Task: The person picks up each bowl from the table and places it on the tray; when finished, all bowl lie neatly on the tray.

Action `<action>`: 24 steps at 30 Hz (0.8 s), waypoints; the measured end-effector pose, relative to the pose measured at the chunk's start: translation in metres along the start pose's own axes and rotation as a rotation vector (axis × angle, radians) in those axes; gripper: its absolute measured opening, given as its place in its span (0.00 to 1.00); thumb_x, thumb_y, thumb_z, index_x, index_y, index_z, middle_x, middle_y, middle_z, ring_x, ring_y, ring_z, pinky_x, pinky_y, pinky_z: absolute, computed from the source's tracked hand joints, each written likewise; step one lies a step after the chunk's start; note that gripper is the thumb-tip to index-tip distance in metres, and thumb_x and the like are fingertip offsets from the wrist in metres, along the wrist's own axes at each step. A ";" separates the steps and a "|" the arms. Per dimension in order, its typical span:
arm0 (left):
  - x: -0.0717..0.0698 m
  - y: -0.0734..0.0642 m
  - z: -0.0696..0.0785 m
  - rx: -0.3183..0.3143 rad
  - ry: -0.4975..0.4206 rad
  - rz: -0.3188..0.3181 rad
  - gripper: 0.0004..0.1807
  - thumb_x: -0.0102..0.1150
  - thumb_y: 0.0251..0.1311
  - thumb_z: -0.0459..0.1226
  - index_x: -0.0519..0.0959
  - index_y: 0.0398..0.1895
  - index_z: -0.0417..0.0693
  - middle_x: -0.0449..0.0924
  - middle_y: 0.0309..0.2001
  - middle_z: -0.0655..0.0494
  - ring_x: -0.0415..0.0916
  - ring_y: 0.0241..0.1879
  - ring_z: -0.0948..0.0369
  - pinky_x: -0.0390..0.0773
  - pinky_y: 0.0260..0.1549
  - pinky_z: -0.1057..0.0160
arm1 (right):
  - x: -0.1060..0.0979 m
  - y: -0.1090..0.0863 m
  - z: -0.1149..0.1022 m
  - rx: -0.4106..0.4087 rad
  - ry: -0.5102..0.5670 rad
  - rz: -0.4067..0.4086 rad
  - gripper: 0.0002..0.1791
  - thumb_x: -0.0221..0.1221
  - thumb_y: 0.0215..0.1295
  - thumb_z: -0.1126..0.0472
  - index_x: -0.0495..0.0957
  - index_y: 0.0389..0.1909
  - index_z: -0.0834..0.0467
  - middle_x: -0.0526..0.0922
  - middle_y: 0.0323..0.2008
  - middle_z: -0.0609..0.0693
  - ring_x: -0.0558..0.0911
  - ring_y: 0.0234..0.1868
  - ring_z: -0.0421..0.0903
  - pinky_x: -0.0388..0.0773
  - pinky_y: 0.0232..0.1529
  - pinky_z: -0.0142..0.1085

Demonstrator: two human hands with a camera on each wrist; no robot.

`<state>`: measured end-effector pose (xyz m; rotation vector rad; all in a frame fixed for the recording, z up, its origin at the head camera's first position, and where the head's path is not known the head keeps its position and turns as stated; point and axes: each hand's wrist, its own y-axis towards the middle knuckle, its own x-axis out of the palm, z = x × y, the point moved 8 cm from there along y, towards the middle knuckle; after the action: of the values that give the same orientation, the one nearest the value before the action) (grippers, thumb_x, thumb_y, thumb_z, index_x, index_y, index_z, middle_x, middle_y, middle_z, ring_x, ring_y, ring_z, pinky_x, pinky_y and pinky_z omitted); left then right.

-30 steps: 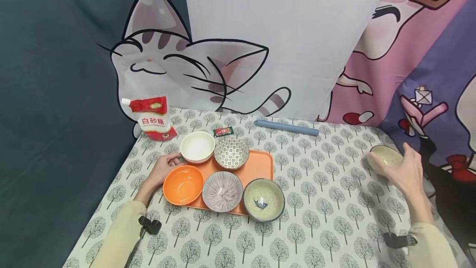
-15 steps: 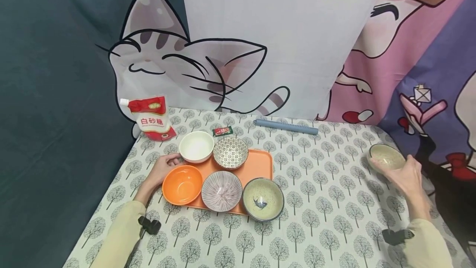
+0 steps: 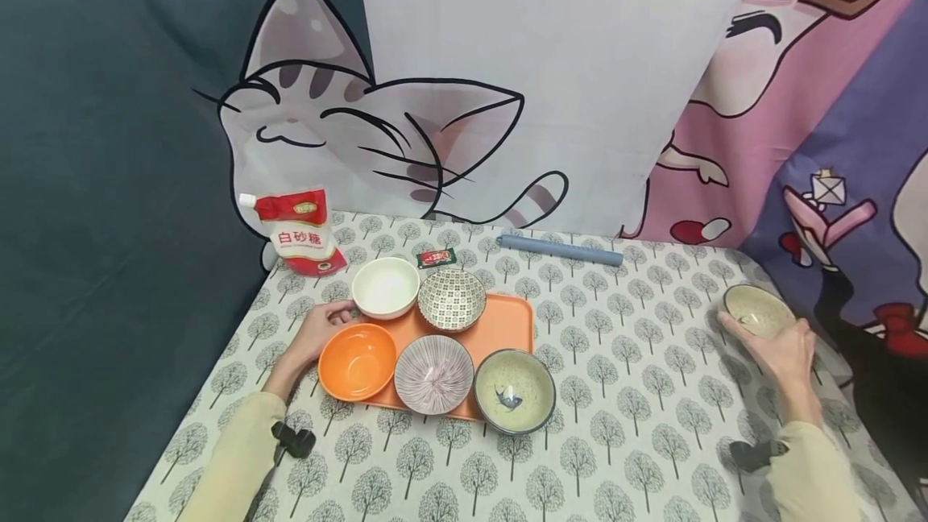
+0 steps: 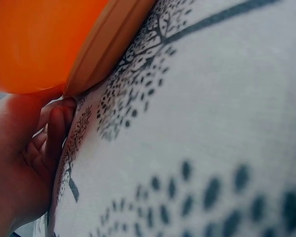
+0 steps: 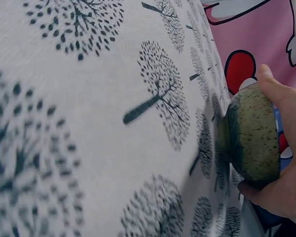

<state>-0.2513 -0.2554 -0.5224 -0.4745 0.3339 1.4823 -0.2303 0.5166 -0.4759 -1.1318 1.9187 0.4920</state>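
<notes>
My right hand (image 3: 786, 353) grips a small speckled beige-green bowl (image 3: 758, 306) with a dark rim at the table's far right, thumb and fingers on opposite sides. In the right wrist view that bowl's speckled outer wall (image 5: 254, 136) is close over the cloth. My left hand (image 3: 319, 333) holds the left edge of the orange tray (image 3: 511, 316), its thumb up against the tray's corner and the other fingers bent below, beside the orange bowl (image 3: 357, 361). Also on the tray are a white bowl (image 3: 386, 288), a checked bowl (image 3: 451, 300), a striped bowl (image 3: 433, 374) and a swallow-patterned bowl (image 3: 513, 405).
A red-and-white sugar pouch (image 3: 300, 236) stands at the back left. Behind the tray lies a small green-and-red packet (image 3: 437, 258), and a grey-blue stick (image 3: 560, 250) lies along the back. Tree-print cloth (image 3: 616, 457) covers the table; printed curtains (image 3: 580, 63) hang behind it.
The right hand has swung round to the bowl's near side, and the bowl has shifted slightly right. The left hand, the tray and its bowls stay put.
</notes>
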 end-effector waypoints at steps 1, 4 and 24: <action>0.000 0.000 0.001 -0.003 0.002 0.001 0.26 0.65 0.66 0.38 0.76 0.63 0.32 0.80 0.35 0.49 0.73 0.31 0.64 0.76 0.32 0.71 | 0.001 0.001 0.002 0.010 0.013 0.012 0.71 0.65 0.55 0.30 0.39 0.74 0.79 0.48 0.69 0.85 0.50 0.73 0.77 0.49 0.75 0.64; 0.000 -0.001 0.003 -0.002 -0.005 0.000 0.26 0.65 0.66 0.38 0.76 0.63 0.31 0.80 0.35 0.49 0.73 0.31 0.64 0.76 0.32 0.71 | 0.003 0.004 0.006 0.037 0.035 0.047 0.70 0.65 0.54 0.30 0.40 0.75 0.76 0.48 0.70 0.83 0.50 0.74 0.76 0.49 0.76 0.61; 0.001 0.000 -0.001 -0.017 0.001 0.000 0.27 0.65 0.66 0.39 0.75 0.64 0.31 0.80 0.34 0.51 0.72 0.31 0.65 0.75 0.32 0.71 | 0.032 -0.019 -0.019 -0.026 0.202 0.190 0.70 0.74 0.47 0.35 0.43 0.82 0.56 0.48 0.80 0.63 0.49 0.79 0.65 0.48 0.75 0.65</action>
<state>-0.2517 -0.2556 -0.5239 -0.4888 0.3220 1.4860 -0.2304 0.4768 -0.4901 -1.0538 2.2150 0.5223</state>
